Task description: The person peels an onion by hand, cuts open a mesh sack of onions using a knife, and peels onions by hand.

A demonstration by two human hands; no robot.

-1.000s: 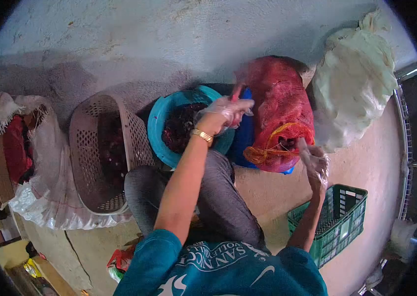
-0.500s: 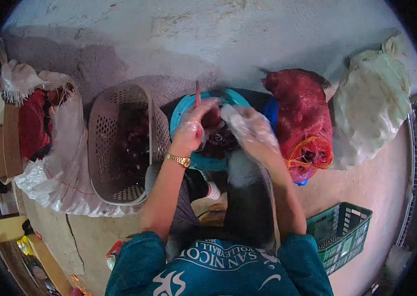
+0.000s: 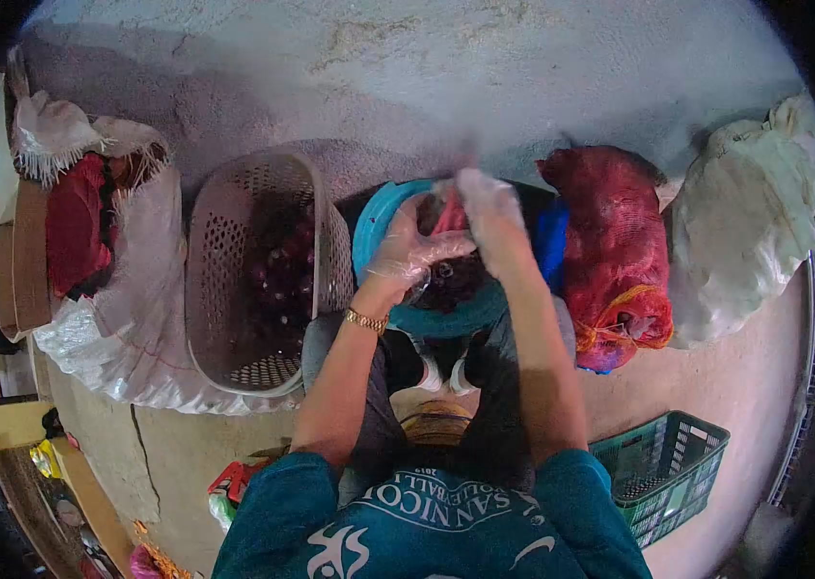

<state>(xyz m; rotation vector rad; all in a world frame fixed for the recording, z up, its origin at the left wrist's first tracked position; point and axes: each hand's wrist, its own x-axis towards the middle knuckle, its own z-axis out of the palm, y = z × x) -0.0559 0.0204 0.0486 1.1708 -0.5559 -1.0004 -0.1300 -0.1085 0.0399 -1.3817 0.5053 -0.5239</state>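
Note:
Both hands wear clear plastic gloves and work over a turquoise basin (image 3: 369, 224) holding dark purplish pieces. My left hand (image 3: 412, 246) curves around a smeared reddish thing (image 3: 448, 214), its thumb stretched toward the right; whether that is an onion or a handle, I cannot tell. Beside it, my right hand (image 3: 492, 214) is raised and closed, its fingers blurred by motion. A faint pinkish streak shows above the right hand, too smeared to name. Left of the basin stands a perforated grey-beige basket (image 3: 219, 232) with red onions (image 3: 280, 275) inside.
A red mesh sack (image 3: 615, 236) stands right of the basin, near a blue object (image 3: 550, 241). Further right is a pale woven sack (image 3: 745, 227). An opened white sack (image 3: 152, 299) lies at left, and a green crate (image 3: 663, 473) sits at lower right. The wall rises ahead.
The red pointed thing no longer stands up from my left hand. A reddish thing now shows between the hands. My right hand has risen and closed. The view has shifted slightly.

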